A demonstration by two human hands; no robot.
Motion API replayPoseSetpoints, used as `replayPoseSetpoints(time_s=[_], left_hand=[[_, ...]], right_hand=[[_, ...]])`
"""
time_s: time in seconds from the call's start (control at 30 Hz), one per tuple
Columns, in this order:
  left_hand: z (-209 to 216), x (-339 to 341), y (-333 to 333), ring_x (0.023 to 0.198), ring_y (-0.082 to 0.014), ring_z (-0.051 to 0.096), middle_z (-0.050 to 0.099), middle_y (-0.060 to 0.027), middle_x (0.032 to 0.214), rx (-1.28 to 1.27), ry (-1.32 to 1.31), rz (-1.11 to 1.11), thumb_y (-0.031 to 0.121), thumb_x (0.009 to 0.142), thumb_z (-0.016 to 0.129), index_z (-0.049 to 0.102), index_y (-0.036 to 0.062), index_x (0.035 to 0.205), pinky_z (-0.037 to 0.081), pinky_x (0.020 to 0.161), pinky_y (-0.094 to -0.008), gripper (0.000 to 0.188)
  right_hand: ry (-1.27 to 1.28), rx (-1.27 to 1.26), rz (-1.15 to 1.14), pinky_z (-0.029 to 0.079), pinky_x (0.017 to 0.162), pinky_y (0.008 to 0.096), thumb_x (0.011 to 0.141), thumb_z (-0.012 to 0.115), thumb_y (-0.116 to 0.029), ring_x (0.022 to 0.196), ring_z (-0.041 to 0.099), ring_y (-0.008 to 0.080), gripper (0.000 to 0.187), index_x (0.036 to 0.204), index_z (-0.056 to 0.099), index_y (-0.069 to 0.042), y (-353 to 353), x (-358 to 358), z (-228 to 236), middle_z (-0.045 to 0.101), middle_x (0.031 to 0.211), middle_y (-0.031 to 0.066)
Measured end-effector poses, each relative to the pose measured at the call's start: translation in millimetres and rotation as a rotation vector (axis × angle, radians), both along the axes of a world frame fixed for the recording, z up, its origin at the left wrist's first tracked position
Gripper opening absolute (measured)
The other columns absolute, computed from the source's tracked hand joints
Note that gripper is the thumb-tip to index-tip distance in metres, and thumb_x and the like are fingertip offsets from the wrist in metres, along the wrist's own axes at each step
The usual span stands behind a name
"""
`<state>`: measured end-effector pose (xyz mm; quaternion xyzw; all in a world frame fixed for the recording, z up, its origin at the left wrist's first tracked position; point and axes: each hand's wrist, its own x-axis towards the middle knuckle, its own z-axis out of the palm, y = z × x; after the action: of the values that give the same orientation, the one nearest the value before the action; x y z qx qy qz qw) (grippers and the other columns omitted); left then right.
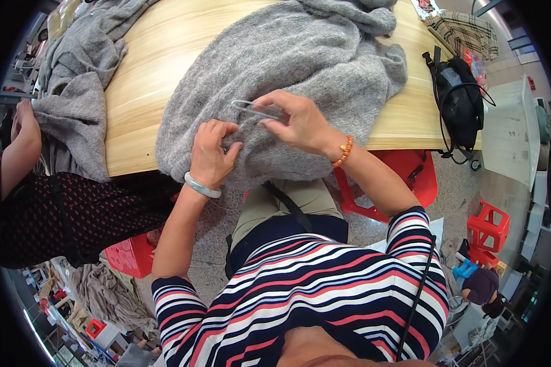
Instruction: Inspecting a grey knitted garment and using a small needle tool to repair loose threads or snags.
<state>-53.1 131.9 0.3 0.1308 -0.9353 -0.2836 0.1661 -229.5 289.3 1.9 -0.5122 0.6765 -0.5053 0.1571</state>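
Observation:
A fuzzy grey knit garment (275, 58) lies bunched on the table in front of me, its near edge hanging over toward my lap. My left hand (213, 150), with a pale bangle at the wrist, is closed on a bit of the knit at its near left part; the fingertips partly hide the pinch. Just to the right, my right hand (303, 122) pinches a thin, pale, narrow loop-shaped tool (242, 104) between thumb and fingers. Its rounded end points left, above the left hand; the other end is hidden by the fingers. An orange bead bracelet circles that wrist.
The light wooden table (131, 110) carries another grey knit (79, 107) at left, by a co-worker's hand (26, 128). A black bag (459, 98) with straps hangs at the right edge. Red stools (488, 225) and a white bin (511, 134) stand to the right.

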Motion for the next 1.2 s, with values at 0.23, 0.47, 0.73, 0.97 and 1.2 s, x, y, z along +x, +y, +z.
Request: replayPoseSetpoints(time_s=[0.23, 0.47, 0.73, 0.97, 1.2], left_hand=[[-19, 10, -18, 0.099, -0.009, 0.061, 0.066, -0.0016, 0.107, 0.835, 0.005, 0.04, 0.001, 0.086, 0.071, 0.063, -0.001, 0.113, 0.048, 0.089, -0.0233, 0.028], [-4, 10, -17, 0.097, -0.0061, 0.059, 0.065, -0.002, 0.107, 1.034, -0.009, 0.018, 0.003, 0.09, 0.069, 0.059, -0.0012, 0.119, 0.047, 0.086, -0.0204, 0.031], [1, 3, -10, 0.074, -0.0017, 0.054, 0.065, 0.0041, 0.083, 1.081, -0.189, 0.047, 0.012, 0.087, 0.075, 0.067, 0.0002, 0.097, 0.044, 0.066, -0.0188, 0.017], [-3, 4, -14, 0.072, -0.0008, 0.051, 0.062, 0.0058, 0.08, 1.061, -0.21, 0.027, 0.012, 0.086, 0.074, 0.068, 0.0004, 0.092, 0.04, 0.062, -0.0187, 0.013], [-8, 8, -7, 0.066, -0.0003, 0.046, 0.058, 0.0074, 0.073, 0.953, -0.192, 0.031, 0.009, 0.083, 0.07, 0.067, 0.0, 0.083, 0.036, 0.056, -0.0199, 0.009]], right_hand=[[-0.029, 0.19, 0.122, 0.052, 0.075, 0.03, 0.083, 0.073, -0.01, 0.084, 0.067, 0.0162, 0.026, 0.108, 0.069, -0.003, -27, 12, -13, 0.069, 0.094, 0.0102], [-0.376, 0.375, 0.226, 0.045, 0.062, 0.0255, 0.091, 0.07, -0.018, 0.069, 0.052, 0.0049, 0.022, 0.097, 0.07, 0.003, -30, 3, -4, 0.061, 0.072, -0.0026], [-0.755, 0.403, 0.281, 0.029, 0.052, 0.0203, 0.096, 0.069, -0.028, 0.063, 0.04, -0.0007, 0.024, 0.088, 0.067, -0.005, -28, -1, -4, 0.051, 0.07, -0.0098], [-0.414, 0.264, 0.291, 0.038, 0.053, 0.0258, 0.09, 0.073, -0.026, 0.06, 0.047, 0.0055, 0.027, 0.091, 0.068, 0.0, -24, 6, -3, 0.058, 0.072, -0.0069], [-0.208, 0.464, 0.275, 0.042, 0.059, 0.0252, 0.087, 0.074, -0.022, 0.068, 0.052, 0.0048, 0.023, 0.087, 0.071, 0.0, -23, 10, 7, 0.064, 0.074, -0.0038]])
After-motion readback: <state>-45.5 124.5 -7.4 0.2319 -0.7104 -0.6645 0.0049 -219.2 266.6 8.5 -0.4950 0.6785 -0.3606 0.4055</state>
